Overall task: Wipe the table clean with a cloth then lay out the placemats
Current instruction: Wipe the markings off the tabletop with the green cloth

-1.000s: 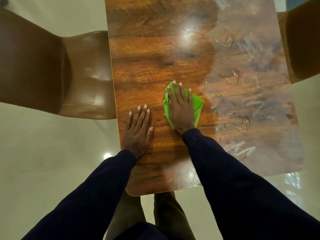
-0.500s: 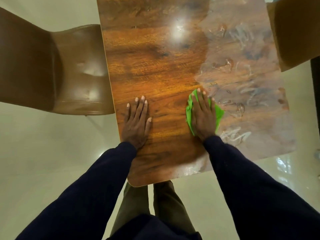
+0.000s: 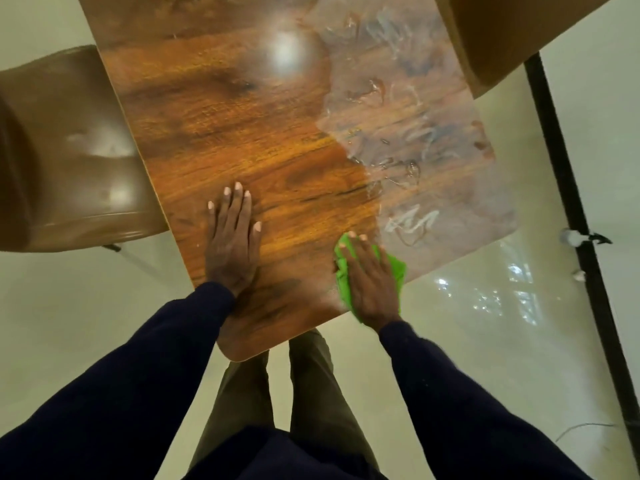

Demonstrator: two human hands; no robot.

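A glossy wooden table point(image 3: 242, 133) fills the middle of the view. Its right half carries a pale, smeary film point(image 3: 408, 140) with streaks. My right hand point(image 3: 372, 282) lies flat with straight fingers on a bright green cloth point(image 3: 398, 268), pressing it to the table at the near edge, just where the film begins. My left hand point(image 3: 232, 244) rests flat on the bare wood, fingers together, about a hand's width left of the cloth. No placemats are in view.
A brown padded chair point(image 3: 76, 157) stands against the table's left side. Another brown chair point(image 3: 512, 36) is at the back right corner. A black pole point(image 3: 575, 209) runs down the shiny floor on the right. My legs are below the table's near edge.
My right hand has slid the green cloth to the right and toward me, down to the near edge. My left hand has stayed flat in place. The view has tilted.
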